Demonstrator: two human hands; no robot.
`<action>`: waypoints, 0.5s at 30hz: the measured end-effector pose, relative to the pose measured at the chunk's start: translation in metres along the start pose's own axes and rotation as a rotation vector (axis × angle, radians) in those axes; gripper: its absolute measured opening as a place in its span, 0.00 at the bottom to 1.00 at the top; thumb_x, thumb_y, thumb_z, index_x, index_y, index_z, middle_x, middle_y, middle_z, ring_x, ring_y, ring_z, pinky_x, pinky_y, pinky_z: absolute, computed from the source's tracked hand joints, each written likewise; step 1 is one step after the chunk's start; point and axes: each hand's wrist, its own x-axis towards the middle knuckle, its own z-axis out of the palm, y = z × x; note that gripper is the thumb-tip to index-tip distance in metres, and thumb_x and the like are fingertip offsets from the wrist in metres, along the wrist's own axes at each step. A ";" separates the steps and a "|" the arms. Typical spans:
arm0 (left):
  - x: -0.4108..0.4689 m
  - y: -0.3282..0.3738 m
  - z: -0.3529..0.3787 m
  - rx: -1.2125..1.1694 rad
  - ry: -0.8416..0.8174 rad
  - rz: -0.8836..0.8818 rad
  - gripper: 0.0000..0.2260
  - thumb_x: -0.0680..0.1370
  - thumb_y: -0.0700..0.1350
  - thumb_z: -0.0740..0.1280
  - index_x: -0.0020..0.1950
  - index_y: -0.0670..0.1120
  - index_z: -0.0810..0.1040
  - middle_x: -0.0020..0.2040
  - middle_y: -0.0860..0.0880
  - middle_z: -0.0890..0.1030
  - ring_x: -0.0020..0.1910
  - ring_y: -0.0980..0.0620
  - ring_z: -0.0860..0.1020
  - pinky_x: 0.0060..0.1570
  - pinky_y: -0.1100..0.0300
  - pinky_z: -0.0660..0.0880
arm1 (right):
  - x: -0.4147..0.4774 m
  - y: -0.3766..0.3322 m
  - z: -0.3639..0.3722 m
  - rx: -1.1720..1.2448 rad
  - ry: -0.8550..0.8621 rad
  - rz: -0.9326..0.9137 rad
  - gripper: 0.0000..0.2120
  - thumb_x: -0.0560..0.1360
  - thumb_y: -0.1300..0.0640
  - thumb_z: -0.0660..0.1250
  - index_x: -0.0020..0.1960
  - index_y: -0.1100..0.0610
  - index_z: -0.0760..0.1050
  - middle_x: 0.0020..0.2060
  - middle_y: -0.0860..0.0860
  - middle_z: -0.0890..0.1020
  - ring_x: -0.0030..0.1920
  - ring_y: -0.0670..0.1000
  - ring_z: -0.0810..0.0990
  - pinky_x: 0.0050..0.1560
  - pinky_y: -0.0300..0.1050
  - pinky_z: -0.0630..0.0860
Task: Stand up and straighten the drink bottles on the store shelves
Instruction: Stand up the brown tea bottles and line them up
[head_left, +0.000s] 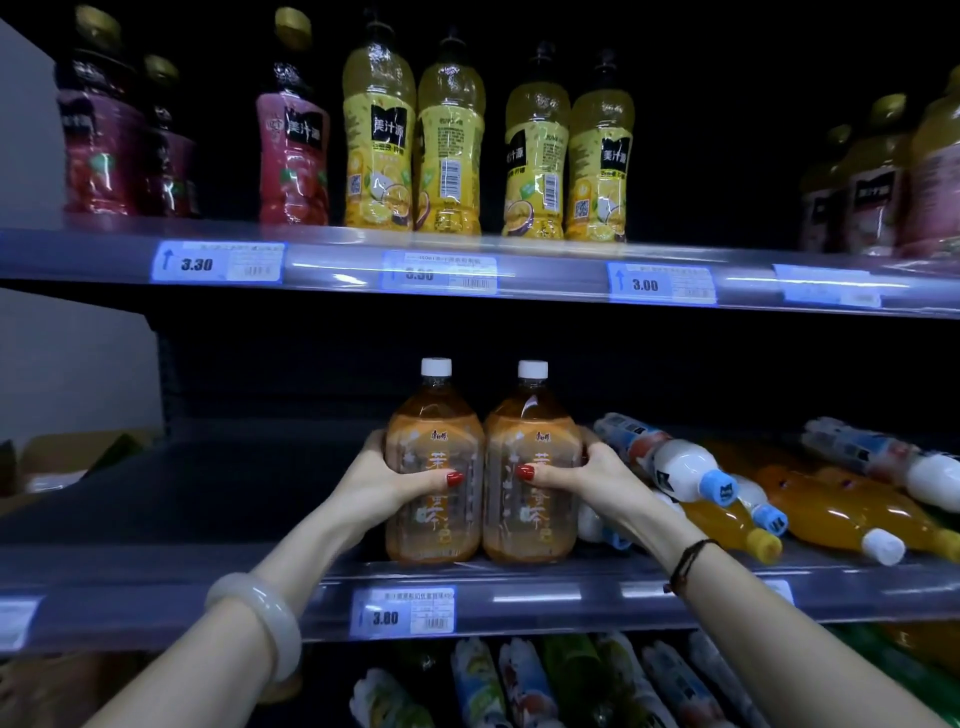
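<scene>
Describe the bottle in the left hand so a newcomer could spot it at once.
On the middle shelf, the amber tea bottle stands upright, white-capped, touching its twin on the right. Only this one is gripped by the left hand, with the pale bangle.

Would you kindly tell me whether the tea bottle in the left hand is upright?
Upright: the tea bottle stands on its base, white cap uppermost.
</scene>
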 end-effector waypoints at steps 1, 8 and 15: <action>-0.002 0.001 0.001 -0.012 0.015 -0.017 0.39 0.55 0.53 0.82 0.62 0.47 0.71 0.52 0.47 0.82 0.49 0.50 0.82 0.47 0.54 0.79 | 0.001 0.000 -0.001 0.026 0.004 0.004 0.35 0.63 0.56 0.79 0.65 0.59 0.68 0.52 0.53 0.82 0.50 0.49 0.82 0.41 0.38 0.79; -0.026 0.015 0.003 -0.005 0.155 0.092 0.36 0.58 0.45 0.82 0.61 0.50 0.68 0.53 0.49 0.79 0.52 0.50 0.79 0.51 0.52 0.78 | -0.013 -0.015 0.001 -0.064 0.041 -0.110 0.39 0.60 0.59 0.81 0.65 0.54 0.64 0.52 0.49 0.79 0.51 0.46 0.80 0.48 0.41 0.78; -0.070 0.044 -0.013 0.060 0.231 0.272 0.33 0.60 0.44 0.81 0.60 0.52 0.69 0.53 0.52 0.79 0.52 0.56 0.78 0.48 0.61 0.76 | -0.041 -0.017 0.017 -0.111 0.142 -0.350 0.39 0.57 0.59 0.82 0.61 0.47 0.65 0.55 0.47 0.77 0.55 0.46 0.77 0.54 0.46 0.77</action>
